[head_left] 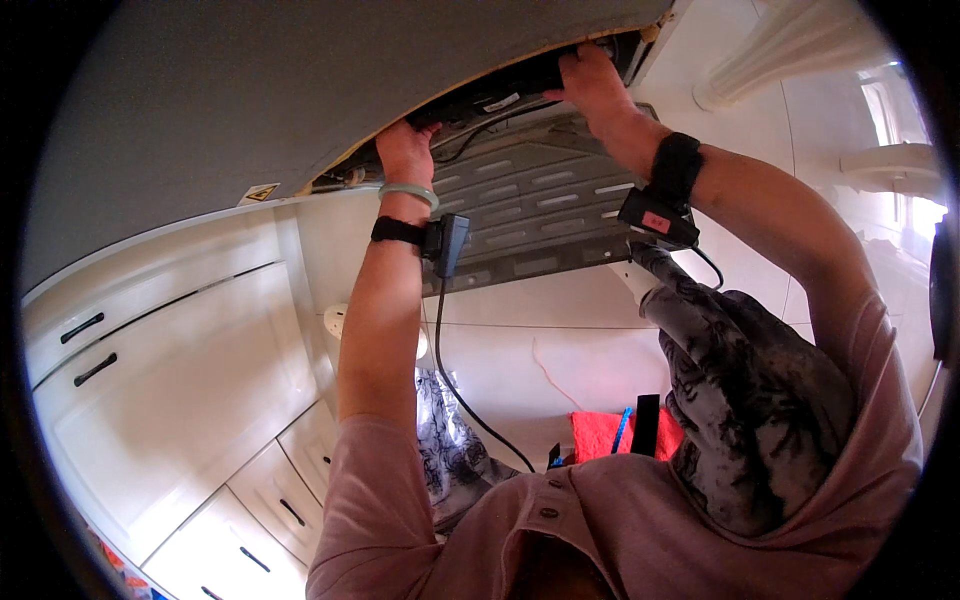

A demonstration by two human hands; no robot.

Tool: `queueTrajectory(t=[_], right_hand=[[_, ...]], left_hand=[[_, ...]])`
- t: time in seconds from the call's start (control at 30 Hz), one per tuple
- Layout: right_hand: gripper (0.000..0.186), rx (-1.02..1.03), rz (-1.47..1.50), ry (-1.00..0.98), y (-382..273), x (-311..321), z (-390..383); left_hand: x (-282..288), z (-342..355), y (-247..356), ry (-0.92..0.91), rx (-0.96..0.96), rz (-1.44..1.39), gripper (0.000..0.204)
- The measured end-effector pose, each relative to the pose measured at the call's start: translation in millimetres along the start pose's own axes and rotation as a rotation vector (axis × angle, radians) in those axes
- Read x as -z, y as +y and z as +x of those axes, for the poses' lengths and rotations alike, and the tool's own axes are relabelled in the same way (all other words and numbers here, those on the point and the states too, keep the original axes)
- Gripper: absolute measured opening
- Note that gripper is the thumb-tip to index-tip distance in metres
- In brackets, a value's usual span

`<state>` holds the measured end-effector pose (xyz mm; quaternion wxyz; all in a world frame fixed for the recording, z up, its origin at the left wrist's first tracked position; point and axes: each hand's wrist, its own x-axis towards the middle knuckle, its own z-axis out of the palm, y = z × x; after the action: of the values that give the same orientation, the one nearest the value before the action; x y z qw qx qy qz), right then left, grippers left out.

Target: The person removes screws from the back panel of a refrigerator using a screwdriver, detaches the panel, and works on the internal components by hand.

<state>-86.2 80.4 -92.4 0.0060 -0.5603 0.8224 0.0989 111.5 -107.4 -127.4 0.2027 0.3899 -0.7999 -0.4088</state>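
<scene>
Both arms reach up into a dark opening along the edge of a large grey appliance (pixel 260 100). A long black part (pixel 497 98) with a small white label lies in this opening. My left hand (pixel 405 150) is curled at its left end, thumb showing on the near side and most fingers hidden inside. My right hand (pixel 594 88) is closed around the right end, its fingertips partly hidden in the dark. A black cable (pixel 465 145) hangs below the part. Under the opening is a grey slotted metal panel (pixel 540 190).
White cabinets (pixel 180 390) with black handles stand on the left. A red cloth (pixel 600 432) lies on the pale tiled floor (pixel 500 345) near my legs. A white pipe (pixel 770 55) is at the upper right. A cord (pixel 460 395) hangs from my left wrist device.
</scene>
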Motion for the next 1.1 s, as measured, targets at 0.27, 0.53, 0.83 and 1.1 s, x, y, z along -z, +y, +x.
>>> queueTrajectory(t=[0.27,0.53,0.83,1.1], right_hand=[[0.036,-0.056,-0.025,-0.121,5,3,7],[0.041,-0.194,0.945,0.109,14,-46,35],[0.035,0.018,0.472,-0.178,29,-26,28],[0.037,-0.235,1.653,0.147,23,-53,30]], left_hand=[[-3,-4,13,0.117,0.25,-0.647,0.028],[-6,-8,21,0.158,0.297,-0.737,0.03],[-4,-4,14,0.107,0.14,-0.429,0.03],[-9,-21,60,0.272,0.353,-0.809,0.036]])
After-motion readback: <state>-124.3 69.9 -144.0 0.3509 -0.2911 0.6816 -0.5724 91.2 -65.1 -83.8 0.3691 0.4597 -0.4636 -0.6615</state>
